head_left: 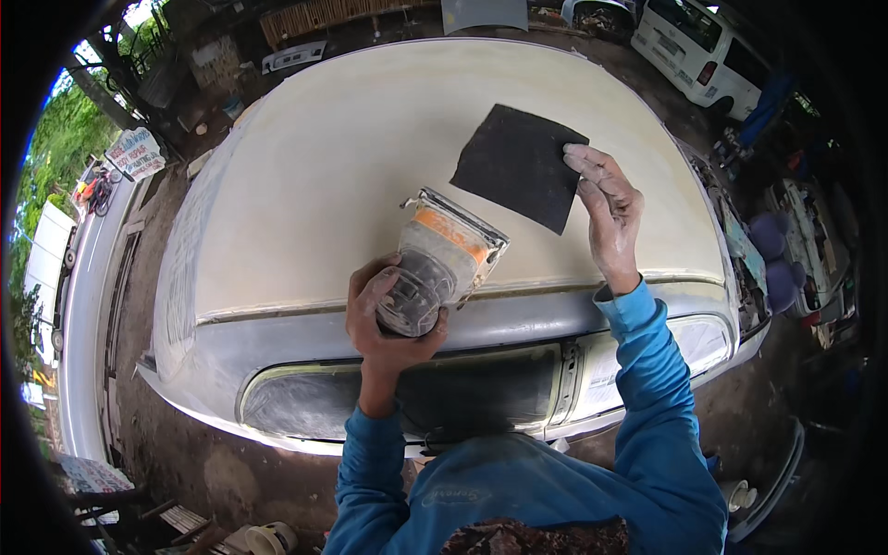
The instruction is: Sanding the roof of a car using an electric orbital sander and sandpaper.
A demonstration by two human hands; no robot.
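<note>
My left hand (381, 319) is wrapped round the body of a dusty power sander (435, 264). Its flat pad end, with an orange band and clamp edges, points up and to the right. A dark, roughly square sheet of sandpaper (520, 162) is pinched by its right edge in my right hand (610, 199). Powder coats the fingers of that hand. The sheet is beyond and to the right of the sander, apart from it. Both are held over the cream-coloured car roof (305, 185).
Below the roof edge run masked side windows (444, 393). A white van (703, 55) is parked at the far right, with purple rounded things (777, 250) nearer. To the left are a long pale vehicle (88, 324) and a sign (136, 153). A white bucket (270, 538) stands at lower left.
</note>
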